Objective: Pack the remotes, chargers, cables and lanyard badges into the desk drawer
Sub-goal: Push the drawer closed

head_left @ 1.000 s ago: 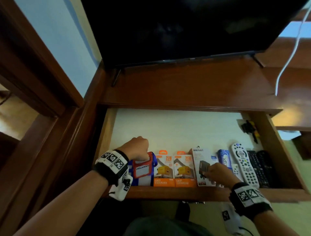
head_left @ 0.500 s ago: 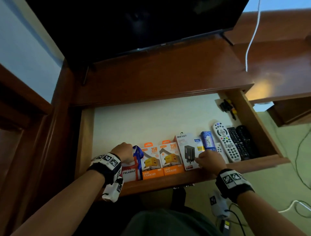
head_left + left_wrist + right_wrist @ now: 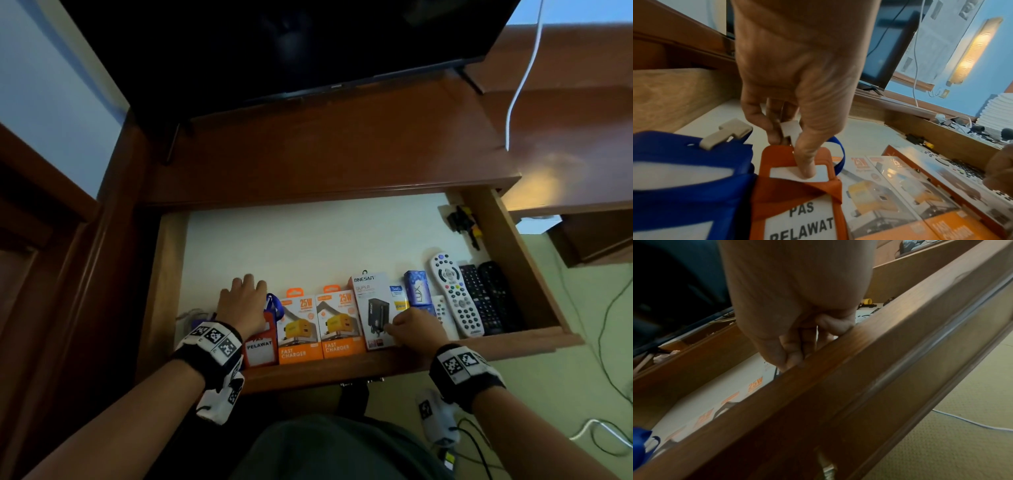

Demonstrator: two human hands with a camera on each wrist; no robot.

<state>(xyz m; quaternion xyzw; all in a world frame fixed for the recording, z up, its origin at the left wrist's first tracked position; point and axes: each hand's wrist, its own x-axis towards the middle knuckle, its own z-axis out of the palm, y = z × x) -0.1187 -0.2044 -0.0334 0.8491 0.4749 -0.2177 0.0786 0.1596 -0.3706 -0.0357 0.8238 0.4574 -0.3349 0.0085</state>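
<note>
The open drawer (image 3: 394, 363) holds a row along its front. My left hand (image 3: 245, 301) (image 3: 789, 146) points down at the orange lanyard badge (image 3: 260, 346) (image 3: 797, 203). It pinches the badge's white clip, and the thumb presses on the card. A blue badge (image 3: 684, 186) lies to its left. Two orange charger boxes (image 3: 299, 329) (image 3: 342, 325) come after it, then a white charger box (image 3: 373, 308). My right hand (image 3: 407, 327) (image 3: 797, 350) grips that box's near right corner with curled fingers. A white remote (image 3: 454, 294) and black remotes (image 3: 479, 298) lie at the right end.
Grey cables (image 3: 191, 317) lie at the drawer's far left, and a blue soap box (image 3: 416, 287) sits behind my right hand. A black and yellow item (image 3: 462, 222) is in the back right corner. A TV (image 3: 274, 44) stands on the desk above. The drawer front (image 3: 859, 386) is close under my right wrist.
My left hand has gone from a fist over the badges to fingertips on the orange badge's top. My right hand stays at the white charger box.
</note>
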